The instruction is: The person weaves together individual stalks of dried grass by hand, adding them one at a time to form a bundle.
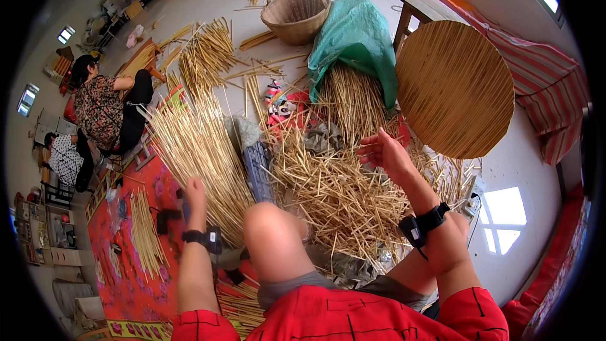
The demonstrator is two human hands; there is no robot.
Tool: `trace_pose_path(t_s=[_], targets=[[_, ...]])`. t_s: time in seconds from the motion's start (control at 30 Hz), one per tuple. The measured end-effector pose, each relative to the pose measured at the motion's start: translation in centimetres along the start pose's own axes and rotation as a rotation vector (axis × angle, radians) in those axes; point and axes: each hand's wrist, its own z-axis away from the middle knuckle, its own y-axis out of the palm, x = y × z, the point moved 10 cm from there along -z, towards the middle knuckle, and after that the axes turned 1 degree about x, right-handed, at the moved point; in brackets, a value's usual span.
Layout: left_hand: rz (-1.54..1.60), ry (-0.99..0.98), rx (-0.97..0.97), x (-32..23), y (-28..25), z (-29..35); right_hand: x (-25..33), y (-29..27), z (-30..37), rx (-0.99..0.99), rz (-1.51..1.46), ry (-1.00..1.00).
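Note:
My left hand (196,192), fingers curled, is at the near left edge of a long bundle of pale straw stalks (199,145). Whatever it grips, if anything, is hidden. Raised over the right part of a loose heap of short cut straw pieces (341,196), my right hand (386,153) has its fingers stretched out and holds nothing. Between bundle and heap stands a grey-blue slatted piece (257,170). Beyond my right hand, a green woven sack (353,31) lies with its mouth toward me, full of stalks (350,101).
A wicker basket (293,16) stands behind the sack. At the right, a large round slatted board (456,88) leans against a table (435,9). More stalks (208,57) lie on the floor. Two people (101,107) sit at the left; a power strip (472,196) is at right.

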Motion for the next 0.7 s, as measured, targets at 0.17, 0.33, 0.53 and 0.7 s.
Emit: trace_pose_path(t_s=[0.17,0.33,0.53,0.7], targets=[[-0.469,-0.172,0.173,11.5,1.8,7.8,0.2,0.2,0.1,0.016,0.023,0.009],[-0.036,-0.482,0.462,9.5,4.1,5.9,1.4,-0.7,0.1,0.012,-0.008,-0.062],[0.46,-0.367,0.805,-20.1,9.6,-0.3,6.4,-6.9,1.8,-0.266,-0.108,-0.298],[0.542,-0.182,1.126,-40.1,18.1,0.9,8.9,-11.2,3.7,-0.454,-0.216,-0.436]])
